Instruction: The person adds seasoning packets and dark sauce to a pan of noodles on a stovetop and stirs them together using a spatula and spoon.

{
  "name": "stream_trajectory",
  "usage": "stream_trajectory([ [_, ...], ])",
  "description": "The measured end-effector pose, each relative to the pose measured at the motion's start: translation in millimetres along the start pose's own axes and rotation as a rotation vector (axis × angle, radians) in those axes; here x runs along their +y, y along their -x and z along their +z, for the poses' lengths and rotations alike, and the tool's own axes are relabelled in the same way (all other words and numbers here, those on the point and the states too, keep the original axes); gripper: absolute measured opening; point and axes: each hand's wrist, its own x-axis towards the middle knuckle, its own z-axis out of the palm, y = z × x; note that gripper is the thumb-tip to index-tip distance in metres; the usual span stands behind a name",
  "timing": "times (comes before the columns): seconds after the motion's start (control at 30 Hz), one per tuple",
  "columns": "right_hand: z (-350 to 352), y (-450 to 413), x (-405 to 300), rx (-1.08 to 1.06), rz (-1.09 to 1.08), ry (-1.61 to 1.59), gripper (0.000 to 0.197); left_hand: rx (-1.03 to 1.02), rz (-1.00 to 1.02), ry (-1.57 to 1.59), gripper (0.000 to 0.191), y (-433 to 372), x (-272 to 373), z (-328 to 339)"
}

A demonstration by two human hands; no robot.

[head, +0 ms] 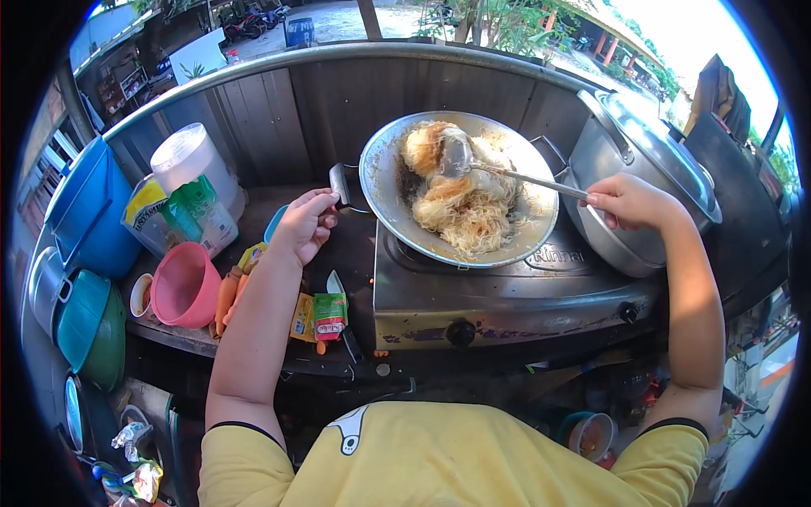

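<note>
My right hand (pixel 624 201) grips the handle end of a metal spatula (pixel 538 180), whose blade rests on a heap of thin noodles (pixel 472 215). The noodles, partly browned by sauce, lie in a wide metal wok (pixel 386 209) on a gas stove (pixel 507 317). At the wok's left side, my left hand (pixel 310 223) pinches the dark grip of the wok's side handle (pixel 339 185) between thumb and fingers. Below that hand lie carrots (pixel 228 295), seasoning sachets (pixel 329 314) and a knife (pixel 350 345), its middle hidden by a sachet.
Left on the counter stand a pink plastic bowl (pixel 184 285), a small cup (pixel 142 295), a clear plastic container (pixel 196 152) and a blue bucket (pixel 89 203). A large lidded aluminium pot (pixel 608 209) stands close at the wok's right. A metal wall (pixel 405 85) rises behind.
</note>
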Motion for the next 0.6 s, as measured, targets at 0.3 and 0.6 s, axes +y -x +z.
stream_trajectory([
  [0.3, 20.3, 64.8, 32.5, -0.251, 0.355, -0.644, 0.029, -0.045, -0.009, 0.002, 0.021, -3.6, -0.4, -4.0],
  [0.6, -9.3, 61.0, 0.9, 0.1, 0.184, -0.043, 0.027, -0.065, 0.061, -0.06, 0.022, 10.4, -2.1, -5.1],
])
